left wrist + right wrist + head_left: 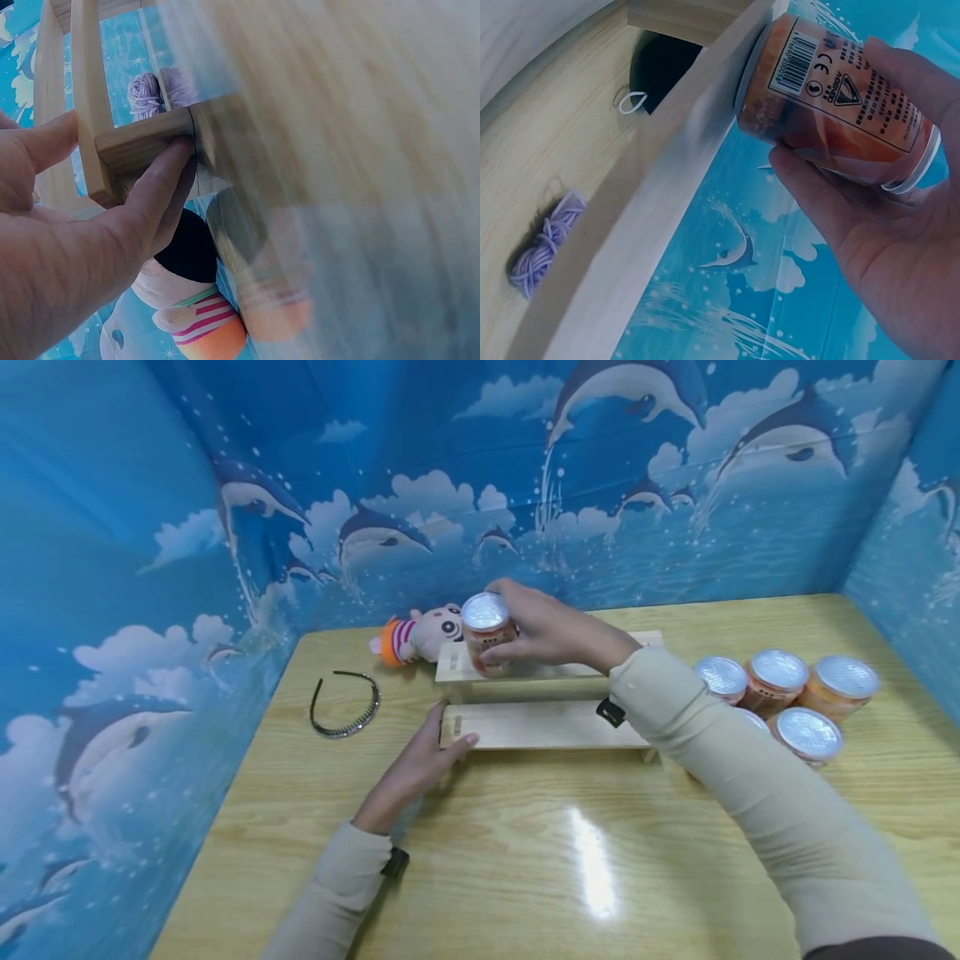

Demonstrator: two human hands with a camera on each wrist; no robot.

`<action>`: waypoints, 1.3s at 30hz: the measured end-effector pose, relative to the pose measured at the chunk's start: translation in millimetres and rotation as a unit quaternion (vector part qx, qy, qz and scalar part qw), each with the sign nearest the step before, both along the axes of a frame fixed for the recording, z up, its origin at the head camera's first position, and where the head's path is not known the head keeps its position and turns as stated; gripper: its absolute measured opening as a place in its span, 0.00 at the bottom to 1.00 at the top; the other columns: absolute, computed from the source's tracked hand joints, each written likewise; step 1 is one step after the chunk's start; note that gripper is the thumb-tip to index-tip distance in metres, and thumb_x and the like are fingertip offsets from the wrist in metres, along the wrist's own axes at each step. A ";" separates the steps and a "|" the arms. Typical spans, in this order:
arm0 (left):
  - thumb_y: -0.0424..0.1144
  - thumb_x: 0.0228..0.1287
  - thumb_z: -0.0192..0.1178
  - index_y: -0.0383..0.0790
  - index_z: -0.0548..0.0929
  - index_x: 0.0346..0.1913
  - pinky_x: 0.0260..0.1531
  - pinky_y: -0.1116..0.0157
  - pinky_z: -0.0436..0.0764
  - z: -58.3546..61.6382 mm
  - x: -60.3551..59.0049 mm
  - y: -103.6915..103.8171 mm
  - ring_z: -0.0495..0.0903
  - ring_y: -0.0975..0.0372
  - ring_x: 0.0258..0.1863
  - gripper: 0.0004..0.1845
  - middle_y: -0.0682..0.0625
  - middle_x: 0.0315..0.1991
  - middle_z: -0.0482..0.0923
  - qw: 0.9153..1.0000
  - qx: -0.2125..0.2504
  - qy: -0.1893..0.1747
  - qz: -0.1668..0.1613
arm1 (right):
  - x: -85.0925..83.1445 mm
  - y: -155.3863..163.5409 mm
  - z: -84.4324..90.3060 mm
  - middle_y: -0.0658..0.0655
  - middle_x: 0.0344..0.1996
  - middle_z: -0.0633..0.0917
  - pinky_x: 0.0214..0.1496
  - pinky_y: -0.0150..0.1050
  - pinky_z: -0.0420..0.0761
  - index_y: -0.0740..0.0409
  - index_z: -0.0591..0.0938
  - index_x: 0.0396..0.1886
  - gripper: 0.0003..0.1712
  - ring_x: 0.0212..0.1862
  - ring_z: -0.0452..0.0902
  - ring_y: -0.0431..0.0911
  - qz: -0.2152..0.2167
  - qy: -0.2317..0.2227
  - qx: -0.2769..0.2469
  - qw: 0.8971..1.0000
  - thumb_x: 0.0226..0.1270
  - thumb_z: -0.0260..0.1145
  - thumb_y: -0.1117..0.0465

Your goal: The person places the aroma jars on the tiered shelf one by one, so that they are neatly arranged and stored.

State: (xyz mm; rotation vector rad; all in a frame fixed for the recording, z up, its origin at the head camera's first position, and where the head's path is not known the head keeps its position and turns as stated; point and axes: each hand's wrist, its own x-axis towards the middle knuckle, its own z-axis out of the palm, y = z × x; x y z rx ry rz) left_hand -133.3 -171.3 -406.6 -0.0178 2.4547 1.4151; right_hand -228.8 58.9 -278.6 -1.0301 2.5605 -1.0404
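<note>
A two-tier wooden rack (555, 727) stands on the table. My left hand (431, 756) grips the left end of its lower tier, thumb over the top edge; in the left wrist view the fingers (161, 176) lie along a wooden leg. With my right hand (543, 627) I hold an orange-labelled can (487, 631) with a silver lid, upright at the left end of the upper shelf (570, 670). The right wrist view has the can (840, 101) with its base right at the board's surface, fingers on one side and thumb on the other.
Several similar cans (780, 681) stand together at the right. A plush doll (420, 635) lies behind the rack's left end, and a dark headband (345, 706) lies at the left. Behind the rack is a bundle of purple yarn (547, 247). Dolphin-print cloth (420, 460) hangs around the table.
</note>
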 end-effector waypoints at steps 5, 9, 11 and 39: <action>0.49 0.73 0.61 0.41 0.43 0.82 0.76 0.45 0.50 -0.2 0.0 0.5 0.53 0.45 0.77 0.47 0.38 0.79 0.52 1.000 0.003 0.000 -0.004 | -1.1 -2.0 -2.3 0.64 0.63 0.74 0.65 0.48 0.77 0.67 0.58 0.75 0.49 0.63 0.74 0.53 -0.005 -0.002 0.006 1.000 0.63 0.76 0.57; 0.50 0.73 0.61 0.42 0.43 0.82 0.76 0.45 0.50 -0.4 -0.3 0.1 0.51 0.45 0.78 0.48 0.38 0.80 0.51 1.000 0.001 0.000 -0.007 | 0.0 -2.2 -3.1 0.62 0.63 0.74 0.64 0.47 0.78 0.65 0.59 0.74 0.48 0.62 0.74 0.51 -0.011 0.000 0.006 1.000 0.63 0.76 0.56; 0.50 0.73 0.61 0.42 0.43 0.82 0.76 0.45 0.50 0.3 -0.2 0.3 0.51 0.46 0.78 0.48 0.39 0.80 0.51 1.000 -0.002 -0.002 -0.006 | 1.3 -1.3 -2.8 0.62 0.64 0.74 0.62 0.47 0.79 0.65 0.59 0.75 0.48 0.62 0.74 0.51 -0.011 0.004 0.005 1.000 0.63 0.76 0.56; 0.51 0.72 0.62 0.44 0.42 0.82 0.76 0.45 0.49 0.1 -1.0 0.3 0.50 0.46 0.78 0.49 0.40 0.81 0.48 1.000 -0.011 -0.018 0.003 | 72.7 115.3 -1.0 0.60 0.74 0.65 0.66 0.65 0.72 0.54 0.57 0.80 0.53 0.71 0.65 0.59 -0.111 0.010 0.034 0.993 0.64 0.74 0.44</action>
